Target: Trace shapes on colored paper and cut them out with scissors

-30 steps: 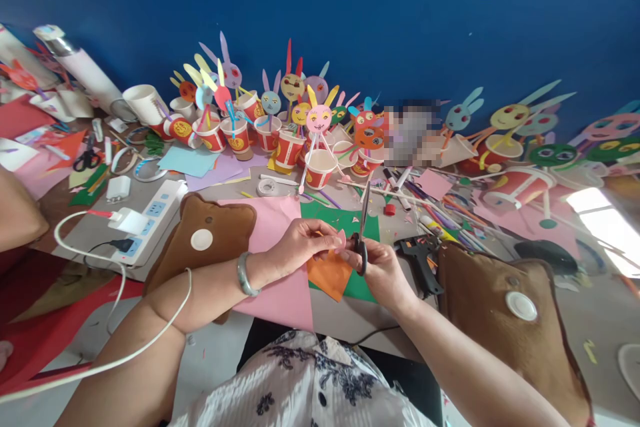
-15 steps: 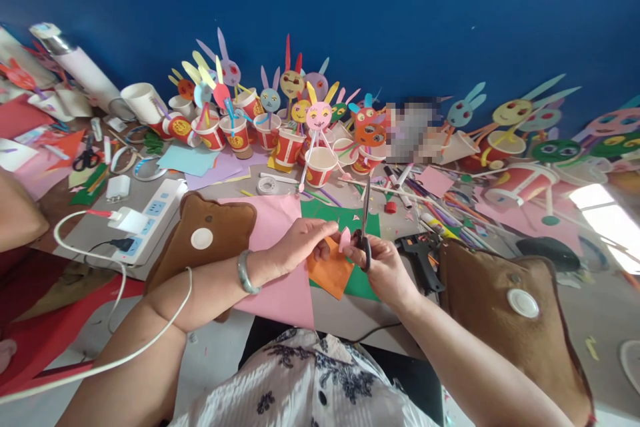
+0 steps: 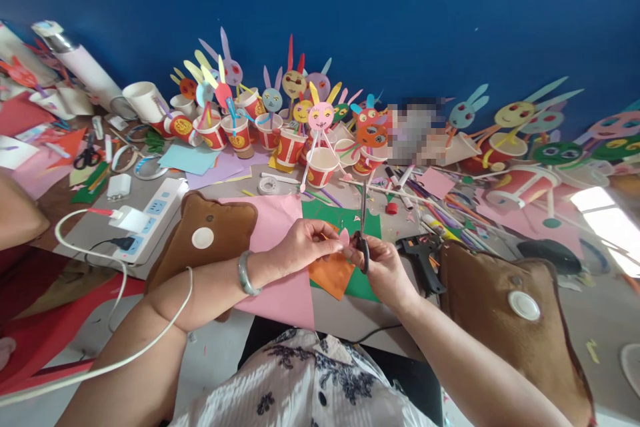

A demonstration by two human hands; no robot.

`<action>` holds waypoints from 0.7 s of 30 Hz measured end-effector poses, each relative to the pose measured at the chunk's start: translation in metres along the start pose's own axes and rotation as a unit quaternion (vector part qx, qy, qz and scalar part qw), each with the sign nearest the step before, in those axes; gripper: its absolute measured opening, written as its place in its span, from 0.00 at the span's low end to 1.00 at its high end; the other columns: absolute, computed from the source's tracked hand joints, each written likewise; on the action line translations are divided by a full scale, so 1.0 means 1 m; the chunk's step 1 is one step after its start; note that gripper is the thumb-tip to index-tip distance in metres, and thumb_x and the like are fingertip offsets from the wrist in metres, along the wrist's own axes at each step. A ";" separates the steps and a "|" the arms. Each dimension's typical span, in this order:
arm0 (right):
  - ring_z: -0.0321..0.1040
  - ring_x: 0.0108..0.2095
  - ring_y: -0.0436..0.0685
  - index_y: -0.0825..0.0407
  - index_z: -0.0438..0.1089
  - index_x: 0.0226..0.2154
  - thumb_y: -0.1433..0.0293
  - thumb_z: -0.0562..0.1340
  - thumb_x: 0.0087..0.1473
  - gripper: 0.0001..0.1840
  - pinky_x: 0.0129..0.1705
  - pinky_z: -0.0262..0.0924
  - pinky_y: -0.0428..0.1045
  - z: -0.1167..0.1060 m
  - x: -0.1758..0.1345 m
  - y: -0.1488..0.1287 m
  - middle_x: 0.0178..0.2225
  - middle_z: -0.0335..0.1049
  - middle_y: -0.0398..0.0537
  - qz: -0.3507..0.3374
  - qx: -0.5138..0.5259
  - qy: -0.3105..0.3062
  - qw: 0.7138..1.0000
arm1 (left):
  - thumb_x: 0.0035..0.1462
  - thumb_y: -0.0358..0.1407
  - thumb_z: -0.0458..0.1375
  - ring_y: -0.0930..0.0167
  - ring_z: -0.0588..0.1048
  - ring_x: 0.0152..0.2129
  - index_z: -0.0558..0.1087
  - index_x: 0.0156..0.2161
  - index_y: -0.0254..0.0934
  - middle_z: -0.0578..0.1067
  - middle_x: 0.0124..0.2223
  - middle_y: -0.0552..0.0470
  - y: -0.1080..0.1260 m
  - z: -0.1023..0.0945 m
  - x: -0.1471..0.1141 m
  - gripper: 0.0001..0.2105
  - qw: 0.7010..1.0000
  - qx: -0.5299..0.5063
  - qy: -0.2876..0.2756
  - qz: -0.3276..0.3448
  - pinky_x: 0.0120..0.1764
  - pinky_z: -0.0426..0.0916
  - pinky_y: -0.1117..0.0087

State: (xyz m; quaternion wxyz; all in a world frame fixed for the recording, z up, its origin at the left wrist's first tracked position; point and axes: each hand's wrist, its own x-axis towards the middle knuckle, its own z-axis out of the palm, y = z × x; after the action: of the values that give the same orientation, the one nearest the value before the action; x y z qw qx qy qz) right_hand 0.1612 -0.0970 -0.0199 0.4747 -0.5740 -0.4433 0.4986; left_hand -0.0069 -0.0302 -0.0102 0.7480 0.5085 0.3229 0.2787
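My left hand [image 3: 306, 245] is closed, its thumb and fingertips pinching a small pink paper piece [image 3: 345, 236] with a pointed tip. My right hand [image 3: 384, 268] grips black-handled scissors [image 3: 364, 230], their blades pointing up and away from me. The right fingertips are close to the paper piece; whether they touch it I cannot tell. Under the hands lie an orange sheet [image 3: 334, 277] and a green sheet [image 3: 369, 285]. A large pink sheet [image 3: 280, 300] spreads beneath my left hand and wrist.
Rabbit-faced paper cups [image 3: 323, 167] line the blue wall. A black glue gun [image 3: 423, 263] lies right of my right hand. Brown cushion-like pouches [image 3: 500, 320] [image 3: 220, 213] flank the work area. A power strip [image 3: 157, 213] with a white cable [image 3: 123, 293] stands left. Pens and paper strips [image 3: 440, 210] lie behind.
My left hand has shifted slightly right and its thumb and fingers have closed on the pink paper piece, which was by the right fingertips before. The scissors stay in my right hand.
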 end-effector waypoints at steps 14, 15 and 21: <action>0.55 0.30 0.52 0.52 0.64 0.34 0.37 0.61 0.46 0.34 0.32 0.52 0.48 0.000 -0.004 0.001 0.29 0.61 0.44 -0.042 -0.082 -0.194 0.977 | 0.51 0.37 0.64 0.79 0.66 0.17 0.72 0.28 0.33 0.69 0.20 0.58 0.009 -0.014 0.004 0.09 0.996 -0.046 0.062 0.049 0.23 0.59 0.76; 0.53 0.29 0.52 0.52 0.63 0.33 0.37 0.60 0.46 0.35 0.31 0.51 0.48 0.000 -0.004 0.001 0.28 0.60 0.43 -0.038 -0.088 -0.197 0.976 | 0.51 0.37 0.64 0.79 0.66 0.17 0.72 0.28 0.33 0.69 0.20 0.58 0.010 -0.013 0.004 0.09 0.995 -0.050 0.064 0.051 0.23 0.59 0.76; 0.49 0.28 0.50 0.52 0.60 0.29 0.35 0.59 0.45 0.36 0.28 0.48 0.47 0.000 -0.004 0.002 0.27 0.55 0.41 -0.032 -0.127 -0.207 0.970 | 0.51 0.37 0.64 0.79 0.66 0.17 0.73 0.28 0.33 0.69 0.19 0.57 0.014 -0.011 0.003 0.09 0.994 -0.058 0.075 0.054 0.23 0.59 0.76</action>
State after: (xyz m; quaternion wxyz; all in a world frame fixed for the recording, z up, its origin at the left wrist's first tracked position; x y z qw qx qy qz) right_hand 0.1613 -0.1013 -0.0216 0.3116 -0.4996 -0.6096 0.5307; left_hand -0.0149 -0.0167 -0.0004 0.7338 0.4584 0.3335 0.3745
